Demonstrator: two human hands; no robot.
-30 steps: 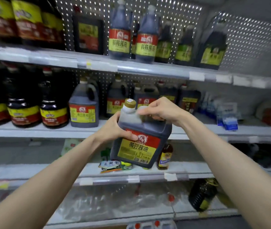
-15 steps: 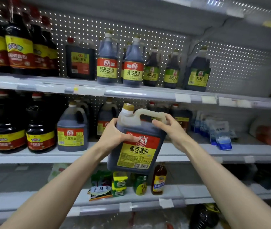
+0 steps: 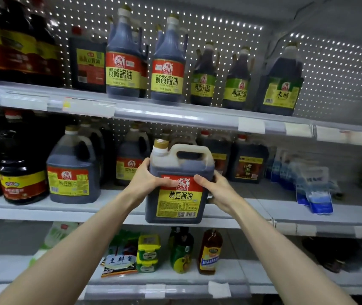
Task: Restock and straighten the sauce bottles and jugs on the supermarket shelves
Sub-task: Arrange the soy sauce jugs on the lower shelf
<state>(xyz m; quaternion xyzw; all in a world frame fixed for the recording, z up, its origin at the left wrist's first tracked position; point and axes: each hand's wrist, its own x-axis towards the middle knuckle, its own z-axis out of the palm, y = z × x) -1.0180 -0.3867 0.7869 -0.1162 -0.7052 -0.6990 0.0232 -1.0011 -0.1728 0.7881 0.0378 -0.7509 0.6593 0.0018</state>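
I hold a large dark soy sauce jug (image 3: 179, 203) with a gold cap, a pale handle and a red-and-yellow label, upright at the front edge of the middle shelf (image 3: 252, 213). My left hand (image 3: 147, 179) grips its left side, thumb across the label's top. My right hand (image 3: 216, 191) grips its right side, thumb on the label. Its base hangs just over the shelf's lip. A matching jug (image 3: 72, 168) stands to the left on the same shelf, and another matching jug (image 3: 130, 164) sits behind.
The upper shelf (image 3: 175, 116) carries tall soy sauce bottles (image 3: 123, 58) and green-labelled vinegar bottles (image 3: 204, 78). Dark red-capped jugs (image 3: 21, 170) fill the middle shelf's left, blue pouches (image 3: 314, 188) its right. Small jars (image 3: 148, 253) and an amber bottle (image 3: 209, 252) stand on the lower shelf.
The jug has risen from below the middle shelf to its front edge and turned upright. My right hand left the handle and now grips the jug's right side.
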